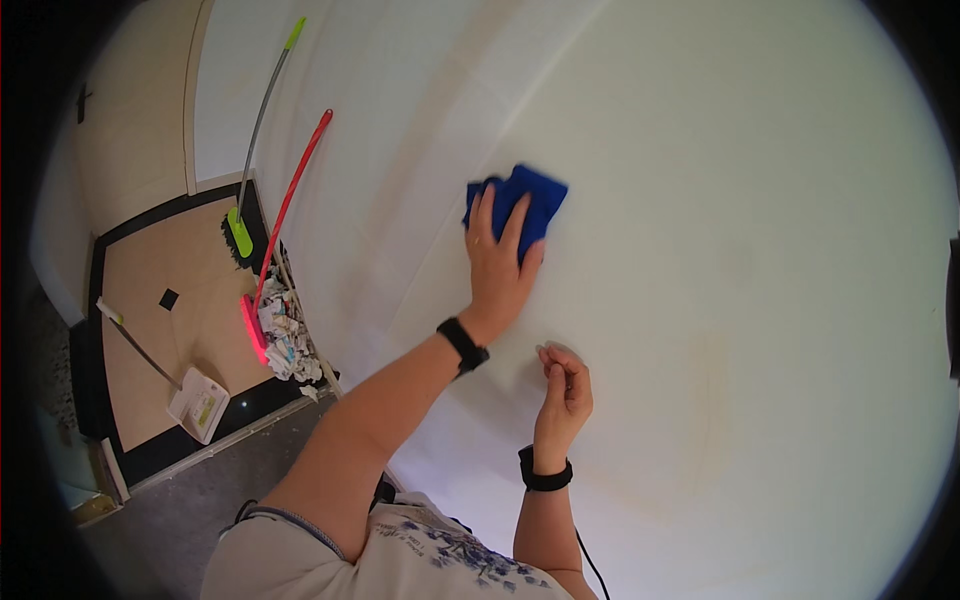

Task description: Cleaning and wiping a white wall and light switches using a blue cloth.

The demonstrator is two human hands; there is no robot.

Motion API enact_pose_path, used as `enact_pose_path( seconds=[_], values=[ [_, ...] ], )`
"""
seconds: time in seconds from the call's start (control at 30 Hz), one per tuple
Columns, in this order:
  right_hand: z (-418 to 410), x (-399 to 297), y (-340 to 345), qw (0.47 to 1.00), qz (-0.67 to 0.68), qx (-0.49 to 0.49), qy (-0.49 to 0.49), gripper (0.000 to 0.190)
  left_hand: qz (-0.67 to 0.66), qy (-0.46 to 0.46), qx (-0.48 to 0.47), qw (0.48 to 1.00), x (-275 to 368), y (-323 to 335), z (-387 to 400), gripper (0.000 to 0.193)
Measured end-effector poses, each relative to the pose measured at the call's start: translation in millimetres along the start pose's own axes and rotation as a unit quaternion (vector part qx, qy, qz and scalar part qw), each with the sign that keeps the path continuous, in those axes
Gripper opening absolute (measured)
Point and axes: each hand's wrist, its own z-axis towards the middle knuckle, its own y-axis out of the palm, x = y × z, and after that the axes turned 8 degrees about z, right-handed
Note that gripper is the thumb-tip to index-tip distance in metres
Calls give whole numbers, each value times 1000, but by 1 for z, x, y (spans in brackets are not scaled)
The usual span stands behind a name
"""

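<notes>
My left hand (pixel 499 274) presses a folded blue cloth (pixel 536 196) against a large pale wall (pixel 720 187). Its fingers are spread over the cloth, and a black band circles the wrist. Lower and to the right, my right hand (pixel 564 386) is close to the wall, fingers curled and thumb against them. Nothing shows between these fingers; I cannot tell whether they touch the wall. This wrist also wears a black band. Faint brownish marks (pixel 705 412) run down the wall right of my right hand.
On the left, a green-headed broom (pixel 240 234) and a red broom (pixel 296 184) lean on the wall. Crumpled paper scraps (pixel 291 337) lie beside the red broom. A long-handled white dustpan (pixel 199 405) rests near the tiled floor's (pixel 150 360) edge. A door (pixel 142 112) stands behind.
</notes>
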Motion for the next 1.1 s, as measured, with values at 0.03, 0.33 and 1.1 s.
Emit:
enact_pose_path(
  seconds=[0.03,0.33,1.1],
  values=[
    [0,0,1,1000,2,0,1,17,13,11,3,1000,4,0,18,50],
    [-1,0,0,1000,-16,3,-6,16,15,71,48,996,20,9,91,51],
    [-1,-10,-2,997,-71,-17,4,19,28,-257,-74,963,-102,-12,-149,59]
  ],
)
